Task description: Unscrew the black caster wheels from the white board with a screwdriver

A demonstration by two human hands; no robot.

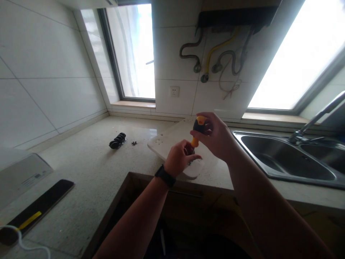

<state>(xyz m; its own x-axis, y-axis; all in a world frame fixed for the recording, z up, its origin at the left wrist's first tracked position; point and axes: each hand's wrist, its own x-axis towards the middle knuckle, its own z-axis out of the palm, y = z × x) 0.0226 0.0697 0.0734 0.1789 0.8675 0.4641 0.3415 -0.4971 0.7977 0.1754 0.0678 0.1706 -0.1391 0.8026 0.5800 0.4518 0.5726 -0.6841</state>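
My right hand (212, 131) is closed around the yellow-and-black handle of a screwdriver (199, 124), which stands nearly upright, tip down. My left hand (180, 155), with a black band on its wrist, is closed at the lower end of the screwdriver. Its fingers hide the tip and whatever they pinch. Both hands are over the near corner of a pale, flat board (175, 133) with small holes near its left corner. Small dark metal bits show under my left hand, too hidden to name. Left of the board lie a row of black wheel-like pieces (118, 140) and a small pile of dark screws (134, 143).
A double steel sink (285, 154) with a faucet (299, 135) is at the right. At the left are a long dark strip (37, 208) with a yellow label, a white cable (20, 237) and a pale panel (27, 176). Pipes hang on the tiled wall; a dark opening lies below the counter edge.
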